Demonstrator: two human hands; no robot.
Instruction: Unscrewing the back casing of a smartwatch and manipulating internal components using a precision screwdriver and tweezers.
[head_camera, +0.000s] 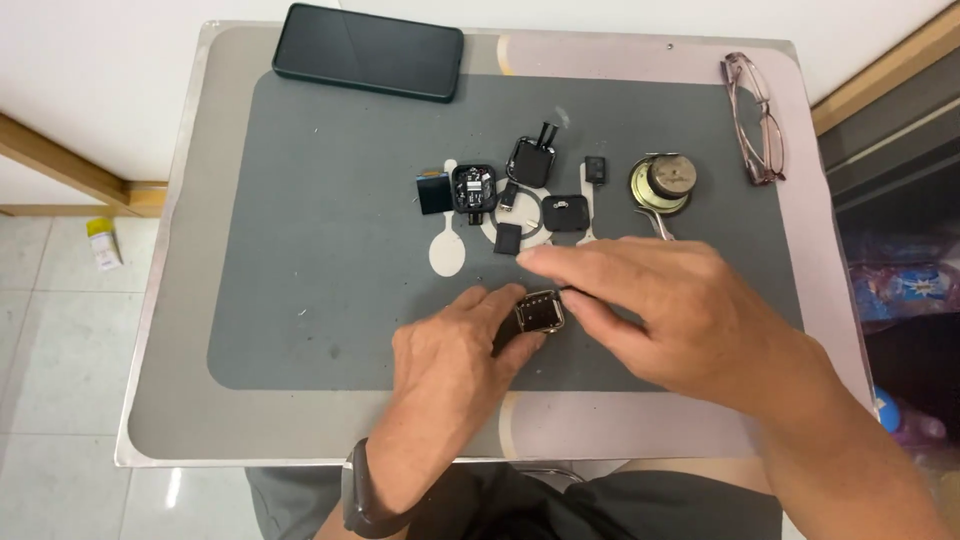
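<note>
We count: two hands, left hand (455, 350) and right hand (665, 305); one metal watch case (540, 311) between them; one black phone (368, 51), upper left; one pair of glasses (755, 118), upper right; one round metal tin (663, 182); about seven small black parts (530, 160), centre; one grey mat (300, 250); one wristband (358, 495).

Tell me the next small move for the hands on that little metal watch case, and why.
Probably steady the watch case with the left hand while the right hand takes the square black part, nearest its forefinger; the case lies open-side up between both hands.
</note>
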